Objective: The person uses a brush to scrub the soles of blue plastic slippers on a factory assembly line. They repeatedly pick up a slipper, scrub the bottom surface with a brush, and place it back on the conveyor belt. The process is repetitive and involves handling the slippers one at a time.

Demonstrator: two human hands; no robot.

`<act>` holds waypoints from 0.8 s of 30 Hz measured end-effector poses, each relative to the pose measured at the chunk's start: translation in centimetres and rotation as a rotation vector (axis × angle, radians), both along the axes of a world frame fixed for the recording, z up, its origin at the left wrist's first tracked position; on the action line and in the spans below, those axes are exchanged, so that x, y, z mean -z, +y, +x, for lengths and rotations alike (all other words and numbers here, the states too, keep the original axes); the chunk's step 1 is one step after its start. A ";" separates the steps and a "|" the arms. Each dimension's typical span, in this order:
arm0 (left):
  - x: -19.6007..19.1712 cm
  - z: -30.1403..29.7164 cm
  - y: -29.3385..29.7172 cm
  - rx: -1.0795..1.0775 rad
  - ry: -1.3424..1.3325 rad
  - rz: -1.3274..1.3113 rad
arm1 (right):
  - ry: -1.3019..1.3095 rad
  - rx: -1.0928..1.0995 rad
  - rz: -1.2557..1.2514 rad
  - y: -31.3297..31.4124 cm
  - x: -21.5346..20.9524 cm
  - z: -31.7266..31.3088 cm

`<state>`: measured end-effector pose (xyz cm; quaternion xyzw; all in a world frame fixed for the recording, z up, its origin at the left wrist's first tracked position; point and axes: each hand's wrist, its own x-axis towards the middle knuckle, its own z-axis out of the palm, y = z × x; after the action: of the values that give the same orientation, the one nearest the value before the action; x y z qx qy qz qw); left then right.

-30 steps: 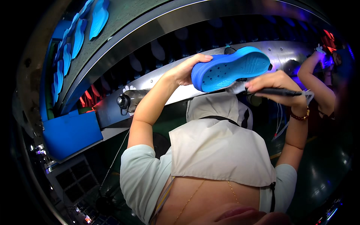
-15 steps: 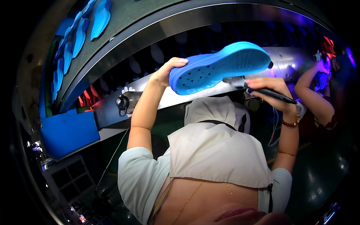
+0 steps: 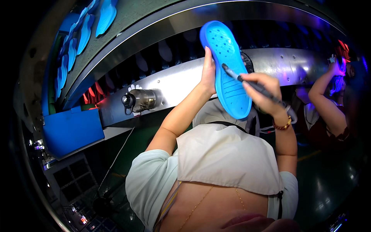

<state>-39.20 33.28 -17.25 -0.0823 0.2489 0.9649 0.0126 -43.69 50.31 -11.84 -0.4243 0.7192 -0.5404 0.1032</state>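
Note:
A bright blue shoe sole [image 3: 226, 58] stands nearly upright before me, its inner face turned toward me. Small dark holes dot its upper part, and grooves cross its lower part. My left hand [image 3: 209, 73] is closed on the sole's left edge, with the thumb lying along the side. In my right hand [image 3: 266, 92] is a brush [image 3: 253, 83] with a dark handle. The brush's tip meets or nearly meets the sole's face around its middle.
Behind runs a shiny metal ledge [image 3: 181, 75] bearing a dark bottle [image 3: 145, 99] on its side. More blue soles [image 3: 105, 17] lie on the green belt at the far left, above a blue box [image 3: 73, 133]. On the right, another person's arm [image 3: 326, 83] reaches toward purple-lit pieces.
The sole has turned from lying sideways to nearly upright, its holed end now at the top. My left hand moved right, and the brush went from the sole's lower edge to its middle.

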 end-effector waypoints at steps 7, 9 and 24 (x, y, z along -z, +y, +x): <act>-2.4 1.1 -0.8 -0.074 0.080 0.034 | 0.195 -0.332 -0.054 1.8 -3.1 1.4; -2.8 0.0 0.3 -0.061 0.117 0.059 | -0.201 -0.039 -0.075 1.8 -3.2 0.2; -5.5 -0.9 -2.7 -0.192 0.267 -0.305 | -0.152 -0.479 -0.187 2.8 -1.6 -1.4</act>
<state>-40.14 30.55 -11.79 0.0220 0.3825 0.9152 -0.1250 -45.09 53.07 -10.25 -0.5481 0.5355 -0.5950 0.2424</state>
